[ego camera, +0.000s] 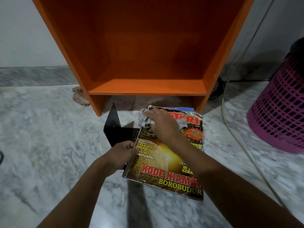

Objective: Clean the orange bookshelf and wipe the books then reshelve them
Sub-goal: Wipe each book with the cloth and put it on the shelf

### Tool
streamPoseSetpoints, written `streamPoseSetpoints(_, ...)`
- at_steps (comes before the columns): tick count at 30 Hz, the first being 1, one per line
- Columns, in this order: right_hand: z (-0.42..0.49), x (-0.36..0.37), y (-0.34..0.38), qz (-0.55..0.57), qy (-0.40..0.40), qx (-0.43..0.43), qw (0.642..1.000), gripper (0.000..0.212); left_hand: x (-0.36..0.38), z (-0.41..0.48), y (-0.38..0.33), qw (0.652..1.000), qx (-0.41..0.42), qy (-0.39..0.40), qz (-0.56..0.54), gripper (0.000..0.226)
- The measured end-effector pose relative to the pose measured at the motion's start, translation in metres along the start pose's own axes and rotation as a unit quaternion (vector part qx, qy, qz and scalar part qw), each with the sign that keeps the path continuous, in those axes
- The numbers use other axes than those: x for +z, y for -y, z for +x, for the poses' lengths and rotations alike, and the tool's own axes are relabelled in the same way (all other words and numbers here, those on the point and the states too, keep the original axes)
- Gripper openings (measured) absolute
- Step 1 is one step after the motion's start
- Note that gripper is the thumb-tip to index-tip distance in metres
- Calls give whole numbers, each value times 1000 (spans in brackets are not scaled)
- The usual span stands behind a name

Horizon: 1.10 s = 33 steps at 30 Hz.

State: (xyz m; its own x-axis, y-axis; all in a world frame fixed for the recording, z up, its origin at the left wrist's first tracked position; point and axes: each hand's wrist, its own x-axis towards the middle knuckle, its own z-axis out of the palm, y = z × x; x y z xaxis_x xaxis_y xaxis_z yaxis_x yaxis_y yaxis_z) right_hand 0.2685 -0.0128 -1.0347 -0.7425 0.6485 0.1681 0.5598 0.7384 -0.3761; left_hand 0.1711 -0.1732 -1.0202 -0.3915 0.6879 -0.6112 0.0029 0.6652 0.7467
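Observation:
The orange bookshelf (144,86) stands on the floor ahead of me, its compartment bare. In front of it a worn magazine (158,171) with a dark and gold cover lies on top of another book with a blue edge (189,109). My left hand (121,155) grips the magazine's left edge and lifts it slightly. My right hand (162,127) presses a crumpled grey-white cloth (144,119) onto the top of the cover.
A black metal bookend (115,129) stands on the marble floor just left of the magazine. A pink perforated basket (279,109) sits at the right. A thin cable (238,129) curves past the shelf. A crumpled brown rag (79,96) lies by the shelf's left foot.

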Motion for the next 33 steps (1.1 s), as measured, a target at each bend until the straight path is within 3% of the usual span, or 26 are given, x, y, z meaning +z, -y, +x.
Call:
streamPoseSetpoints(4, 27, -9, -47, 7, -91, 153, 984, 49, 3, -1, -5, 1000, 9, -4, 3, 18)
streamPoseSetpoints(7, 22, -24, -79, 70, -154, 295, 940, 45, 4, -1, -7, 999, 20, -13, 30, 19)
streamPoseSetpoints(9, 16, -36, -90, 104, -194, 343, 913, 44, 4, -2, -7, 999, 18, -13, 31, 18)
streamPoseSetpoints(13, -14, -55, -69, 78, -271, 266, 922, 47, 8, -1, -7, 1000, 16, -12, 24, 19)
streamPoseSetpoints(15, -29, -49, -38, 51, -235, 186, 953, 49, 9, -2, -9, 1000, 8, -9, 14, 18)
streamPoseSetpoints(18, -43, -17, 4, -3, -110, 80, 991, 53, 8, -5, -11, 1000, 3, 2, 8, 17)
streamPoseSetpoints(21, -44, -7, -25, -24, -111, 166, 980, 55, 7, -6, -12, 1000, 6, 17, 2, 16)
streamPoseSetpoints(24, -36, -29, -83, 49, -175, 346, 920, 44, 7, -7, -12, 1000, 5, 18, -6, 17)
streamPoseSetpoints(26, -32, -49, -106, 138, -193, 406, 882, 39, 7, -6, -11, 1000, 1, 19, -7, 18)
streamPoseSetpoints(29, -31, -68, -103, 144, -229, 363, 891, 43, 6, -6, -15, 1000, -3, 22, -5, 19)
streamPoseSetpoints(33, -44, -86, -41, 149, -290, 215, 921, 48, -1, -3, -29, 999, 6, 15, -51, 14)
